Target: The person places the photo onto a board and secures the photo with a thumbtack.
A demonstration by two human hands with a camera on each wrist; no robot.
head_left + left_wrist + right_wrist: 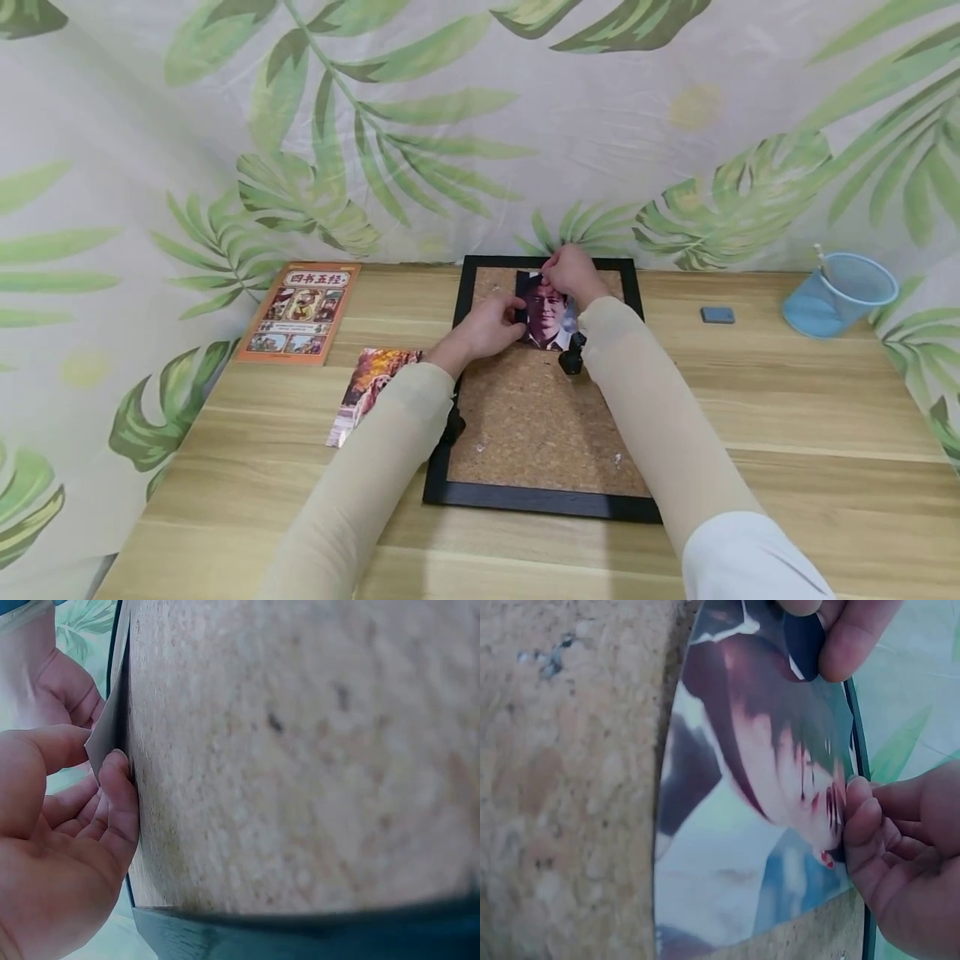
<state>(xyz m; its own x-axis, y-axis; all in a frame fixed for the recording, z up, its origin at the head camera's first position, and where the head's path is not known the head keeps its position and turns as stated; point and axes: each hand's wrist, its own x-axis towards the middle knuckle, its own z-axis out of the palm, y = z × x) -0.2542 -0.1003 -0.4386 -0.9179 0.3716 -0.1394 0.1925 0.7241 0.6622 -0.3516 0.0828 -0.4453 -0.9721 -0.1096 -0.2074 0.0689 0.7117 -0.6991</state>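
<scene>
A portrait photo (548,312) lies over the upper part of a black-framed cork board (543,417). My left hand (491,323) pinches its left edge; the left wrist view shows the grey back of the photo (110,735) lifted off the cork between thumb and fingers of the left hand (67,832). At the top edge of the photo, the curled fingertips of my right hand (576,271) pinch close together. In the right wrist view a small red thing (826,859) shows right by the fingertips of the right hand (907,847), against the photo (735,825).
Left of the board lies a picture of a dog (367,387), partly under my left forearm, with an orange book (302,312) behind it. To the right are a small blue block (717,315) and a blue mesh cup (828,300). Small shiny bits (617,459) dot the cork.
</scene>
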